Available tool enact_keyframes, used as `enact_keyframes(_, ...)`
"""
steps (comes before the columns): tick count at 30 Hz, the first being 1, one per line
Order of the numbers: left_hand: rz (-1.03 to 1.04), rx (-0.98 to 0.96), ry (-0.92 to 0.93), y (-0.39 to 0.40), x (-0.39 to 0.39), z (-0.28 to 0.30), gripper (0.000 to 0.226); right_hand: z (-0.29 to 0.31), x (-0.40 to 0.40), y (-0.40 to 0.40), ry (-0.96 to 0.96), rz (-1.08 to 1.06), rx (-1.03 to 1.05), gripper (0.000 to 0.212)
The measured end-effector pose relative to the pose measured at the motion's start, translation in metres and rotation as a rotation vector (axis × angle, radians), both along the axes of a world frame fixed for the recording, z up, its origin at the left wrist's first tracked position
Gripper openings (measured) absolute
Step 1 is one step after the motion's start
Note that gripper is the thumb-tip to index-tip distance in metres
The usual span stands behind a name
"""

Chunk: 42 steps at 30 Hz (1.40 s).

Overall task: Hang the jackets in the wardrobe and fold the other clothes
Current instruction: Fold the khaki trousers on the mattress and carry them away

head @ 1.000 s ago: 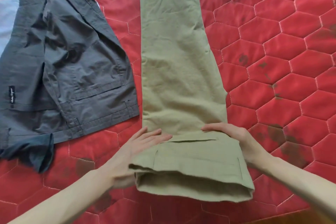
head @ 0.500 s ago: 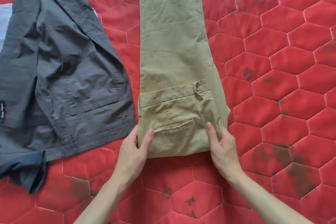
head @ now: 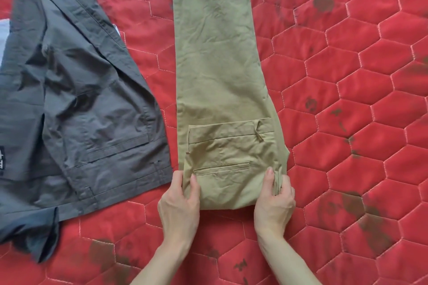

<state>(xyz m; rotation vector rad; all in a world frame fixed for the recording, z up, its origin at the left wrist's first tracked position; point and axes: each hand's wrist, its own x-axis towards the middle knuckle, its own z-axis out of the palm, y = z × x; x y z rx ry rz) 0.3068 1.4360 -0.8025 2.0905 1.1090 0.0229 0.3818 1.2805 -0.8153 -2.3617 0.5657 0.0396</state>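
Note:
Khaki trousers (head: 217,58) lie lengthwise down the middle of the red quilt, legs running away from me. Their waist end is folded up over the legs, so a back pocket and a belt loop face up. My left hand (head: 179,203) pinches the folded end's left corner, thumb on top. My right hand (head: 274,199) pinches the right corner, fingers curled round the edge layers. A dark grey jacket (head: 76,104) lies spread open to the left, its hem close to my left hand but apart from it.
The red quilt (head: 347,122) with a hexagon pattern and dark blotches covers the whole surface. A pale blue cloth (head: 4,37) peeks out under the jacket at the far left edge.
The waist end was flipped up over the legs. Both hands shifted from lying flat on the cloth to pinching the fold's two corners, and the fold has moved slightly farther from me.

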Motion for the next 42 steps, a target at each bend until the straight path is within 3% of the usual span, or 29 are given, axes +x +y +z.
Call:
enact_keyframes(2,0.044,0.062,0.029,-0.005,0.006,0.003,0.016,0.000,0.005,0.000,-0.100,0.062,-0.100,0.040)
enact_keyframes(4,-0.030,0.186,-0.017,-0.006,0.013,0.002,0.041,0.003,0.012,-0.003,-0.228,0.253,-0.200,0.039)
enact_keyframes(8,-0.569,0.380,-0.160,0.003,0.039,-0.005,0.060,0.001,0.037,-0.003,-0.313,0.836,-0.350,0.054)
enact_keyframes(10,-0.746,0.418,-0.136,0.013,0.051,-0.015,0.064,-0.004,0.050,-0.007,-0.277,1.005,-0.389,0.060)
enact_keyframes(14,-0.899,0.464,-0.032,0.039,0.049,-0.040,0.072,-0.021,0.058,-0.017,-0.198,1.077,-0.333,0.068)
enact_keyframes(20,-0.930,0.474,-0.026,0.039,0.049,-0.042,0.074,-0.028,0.061,-0.020,-0.207,1.105,-0.330,0.072)
enact_keyframes(26,-1.320,0.517,-0.056,0.059,0.016,-0.039,0.106,-0.029,0.068,-0.050,-0.257,1.383,-0.359,0.088)
enact_keyframes(30,-1.302,0.539,0.021,0.050,0.005,-0.034,0.117,-0.026,0.070,-0.078,-0.252,1.560,-0.391,0.109)
enact_keyframes(33,-1.266,0.540,0.111,0.033,-0.005,-0.029,0.116,-0.025,0.064,-0.095,-0.245,1.622,-0.420,0.108)
enact_keyframes(37,-1.156,0.598,0.168,0.014,-0.004,-0.013,0.083,-0.020,0.055,-0.099,-0.236,1.612,-0.465,0.105)
enact_keyframes(42,-1.067,0.488,0.170,0.006,0.005,0.014,0.081,0.001,0.042,-0.090,-0.170,1.510,-0.570,0.103)
